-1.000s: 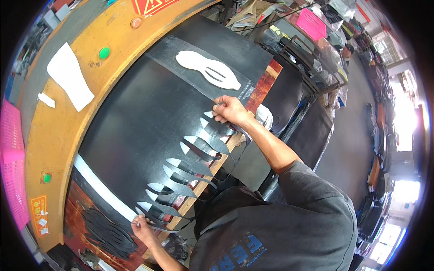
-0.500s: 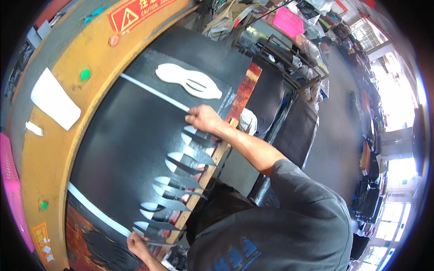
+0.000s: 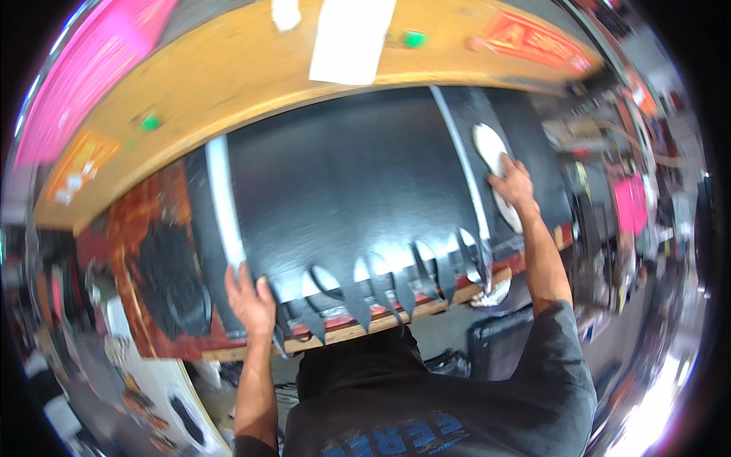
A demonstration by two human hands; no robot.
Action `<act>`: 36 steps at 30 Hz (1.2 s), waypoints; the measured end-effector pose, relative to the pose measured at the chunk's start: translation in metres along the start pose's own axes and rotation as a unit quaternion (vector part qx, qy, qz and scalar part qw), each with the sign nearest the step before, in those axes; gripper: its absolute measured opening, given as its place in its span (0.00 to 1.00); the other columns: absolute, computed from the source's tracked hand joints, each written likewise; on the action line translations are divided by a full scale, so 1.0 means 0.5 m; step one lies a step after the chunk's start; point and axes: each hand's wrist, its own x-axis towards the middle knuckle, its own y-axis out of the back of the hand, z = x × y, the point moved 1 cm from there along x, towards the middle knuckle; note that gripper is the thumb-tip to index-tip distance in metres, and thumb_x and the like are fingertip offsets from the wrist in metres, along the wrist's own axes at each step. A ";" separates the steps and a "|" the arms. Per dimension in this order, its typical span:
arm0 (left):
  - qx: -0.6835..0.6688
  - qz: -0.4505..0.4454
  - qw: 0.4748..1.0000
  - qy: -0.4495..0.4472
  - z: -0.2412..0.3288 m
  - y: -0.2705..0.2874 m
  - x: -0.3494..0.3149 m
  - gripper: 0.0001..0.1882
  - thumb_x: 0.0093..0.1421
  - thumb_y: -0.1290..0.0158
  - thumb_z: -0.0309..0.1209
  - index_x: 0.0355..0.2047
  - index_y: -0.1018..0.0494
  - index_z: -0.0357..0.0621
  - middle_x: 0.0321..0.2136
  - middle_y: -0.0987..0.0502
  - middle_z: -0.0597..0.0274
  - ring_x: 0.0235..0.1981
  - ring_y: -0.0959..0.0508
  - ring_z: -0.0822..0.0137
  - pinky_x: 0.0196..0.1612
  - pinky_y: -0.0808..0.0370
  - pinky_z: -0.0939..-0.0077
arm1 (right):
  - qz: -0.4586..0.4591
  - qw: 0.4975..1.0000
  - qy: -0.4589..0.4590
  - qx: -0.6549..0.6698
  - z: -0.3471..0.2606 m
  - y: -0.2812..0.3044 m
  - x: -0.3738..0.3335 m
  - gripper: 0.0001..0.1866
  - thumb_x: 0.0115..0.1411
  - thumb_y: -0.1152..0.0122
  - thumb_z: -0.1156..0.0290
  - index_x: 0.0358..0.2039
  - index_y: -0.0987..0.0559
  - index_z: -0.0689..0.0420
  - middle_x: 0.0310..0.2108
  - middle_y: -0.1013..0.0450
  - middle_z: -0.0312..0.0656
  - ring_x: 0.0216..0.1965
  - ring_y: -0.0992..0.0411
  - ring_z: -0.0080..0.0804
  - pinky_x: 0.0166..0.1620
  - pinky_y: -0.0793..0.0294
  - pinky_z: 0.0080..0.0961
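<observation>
A white sole-shaped piece lies on the black sheet toward the right, with my right hand closed over its middle. My left hand is spread open at the near end of the left white strip, with nothing gripped. Between that strip and the right white strip stretches the wide black sheet. Curved cut-outs line its near edge, and several pointed black tongues hang there over the wooden edge. My right hand covers part of the white piece.
A yellow machine beam with green buttons and a white paper spans the far side. A crumpled black pile sits on the red-brown board at left. Pink crates show far left; a cluttered rack stands right.
The view has turned. My right hand has left the right strip's near end and now grips the white sole-shaped piece. My left hand has let go of the left strip, fingers spread.
</observation>
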 end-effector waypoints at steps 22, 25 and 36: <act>-0.129 -0.053 0.987 -0.083 -0.106 0.046 0.045 0.30 0.61 0.33 0.43 0.61 0.23 0.49 0.64 0.31 0.47 0.63 0.30 0.43 0.64 0.33 0.47 | -0.231 0.955 0.169 0.081 -0.944 0.091 -0.285 0.56 0.57 0.36 0.45 0.81 0.46 0.54 0.60 0.23 0.61 0.64 0.26 0.56 0.66 0.27 0.41; -0.140 -0.050 0.985 -0.084 -0.116 0.038 0.044 0.30 0.60 0.33 0.45 0.60 0.22 0.51 0.64 0.31 0.49 0.63 0.30 0.44 0.64 0.33 0.47 | -0.181 0.963 0.202 -0.004 -1.054 0.075 -0.308 0.53 0.59 0.38 0.45 0.81 0.45 0.51 0.63 0.25 0.59 0.67 0.29 0.52 0.66 0.27 0.41; -0.140 -0.032 0.984 -0.105 -0.124 0.029 0.048 0.31 0.58 0.33 0.47 0.60 0.23 0.51 0.64 0.32 0.49 0.62 0.30 0.43 0.63 0.33 0.47 | -0.167 0.959 0.217 -0.073 -1.112 -0.007 -0.307 0.51 0.62 0.37 0.46 0.81 0.45 0.48 0.61 0.25 0.62 0.64 0.26 0.51 0.63 0.24 0.41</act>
